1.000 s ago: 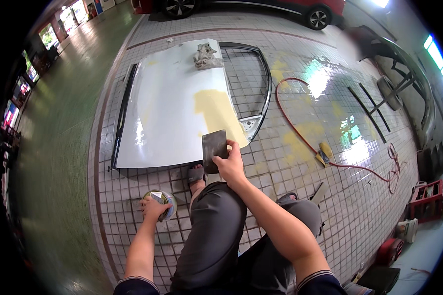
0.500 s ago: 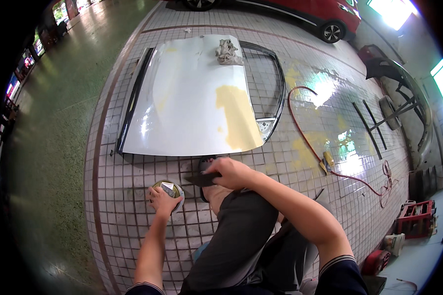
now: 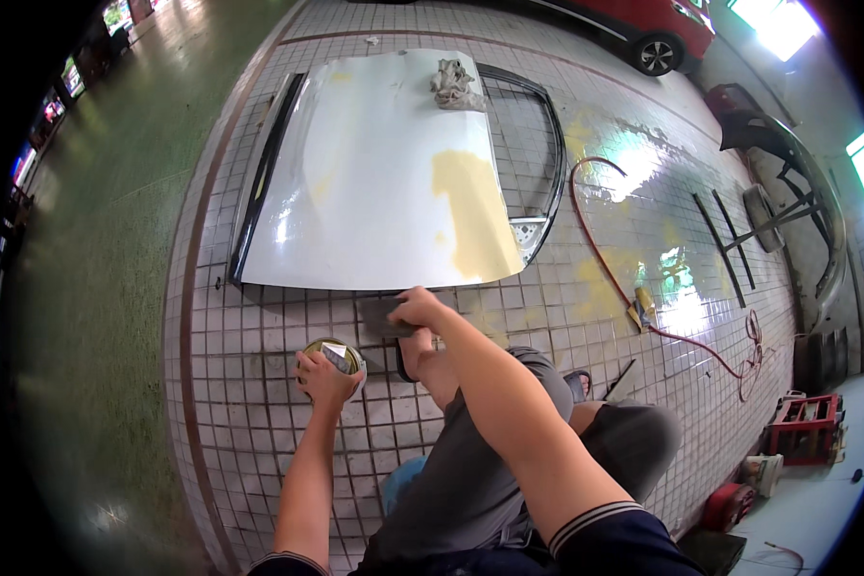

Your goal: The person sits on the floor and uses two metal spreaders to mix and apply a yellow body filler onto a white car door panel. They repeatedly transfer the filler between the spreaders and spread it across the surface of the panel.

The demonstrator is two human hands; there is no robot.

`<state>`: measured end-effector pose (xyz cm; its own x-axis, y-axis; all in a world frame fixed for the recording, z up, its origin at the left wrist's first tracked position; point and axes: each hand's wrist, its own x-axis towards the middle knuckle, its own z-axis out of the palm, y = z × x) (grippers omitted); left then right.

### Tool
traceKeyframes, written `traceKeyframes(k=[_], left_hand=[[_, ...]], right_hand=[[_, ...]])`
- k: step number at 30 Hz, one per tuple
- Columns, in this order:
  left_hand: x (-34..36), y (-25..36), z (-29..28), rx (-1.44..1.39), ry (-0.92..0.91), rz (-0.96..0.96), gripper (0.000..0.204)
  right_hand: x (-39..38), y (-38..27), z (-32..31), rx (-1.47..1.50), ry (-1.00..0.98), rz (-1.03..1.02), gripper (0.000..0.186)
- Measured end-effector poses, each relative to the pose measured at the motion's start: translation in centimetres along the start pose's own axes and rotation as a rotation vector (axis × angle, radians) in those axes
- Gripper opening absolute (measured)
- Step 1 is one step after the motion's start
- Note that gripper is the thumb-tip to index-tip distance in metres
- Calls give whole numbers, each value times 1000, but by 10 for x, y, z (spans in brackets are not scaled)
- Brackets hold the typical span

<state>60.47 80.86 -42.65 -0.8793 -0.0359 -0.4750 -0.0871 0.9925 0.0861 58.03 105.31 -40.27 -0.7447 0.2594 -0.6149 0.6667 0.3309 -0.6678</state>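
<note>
My left hand [image 3: 324, 379] is wrapped over the rim of a round tin [image 3: 352, 357] on the tiled floor. A small pale, shiny angular thing [image 3: 335, 354] sits at the tin's top; I cannot make out its kind. My right hand [image 3: 420, 309] is closed on the right edge of a thin dark grey flat plate [image 3: 384, 317], held above the floor just short of the car door. That white car door panel [image 3: 355, 192] lies flat ahead, with a pale yellow filler patch [image 3: 473, 216] on its right side.
A crumpled grey rag [image 3: 454, 86] rests on the door's far end. Right of the door, a red hose [image 3: 593, 240] runs over wet tiles past a yellowish block [image 3: 643, 305]. Black bars [image 3: 720, 245] and a bumper [image 3: 802, 173] lie further right. A red car [image 3: 634, 34] stands beyond.
My right hand has moved forward and a little left with the grey plate, toward the door's near edge. My left hand stays on the tin. My right knee has swung out to the right.
</note>
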Motion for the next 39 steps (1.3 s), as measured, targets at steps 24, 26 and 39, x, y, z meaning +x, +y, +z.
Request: traceKeyframes(k=[24, 26, 39], left_hand=[[3, 273, -4, 156, 77, 1041, 90], [15, 306, 18, 311, 87, 1113, 94], [-3, 360, 100, 646, -297, 1433, 102]], right_hand=[[-150, -108, -31, 609, 313, -865, 27], [-153, -106, -36, 577, 230, -836, 27], [-152, -101, -63, 708, 238, -715, 24]])
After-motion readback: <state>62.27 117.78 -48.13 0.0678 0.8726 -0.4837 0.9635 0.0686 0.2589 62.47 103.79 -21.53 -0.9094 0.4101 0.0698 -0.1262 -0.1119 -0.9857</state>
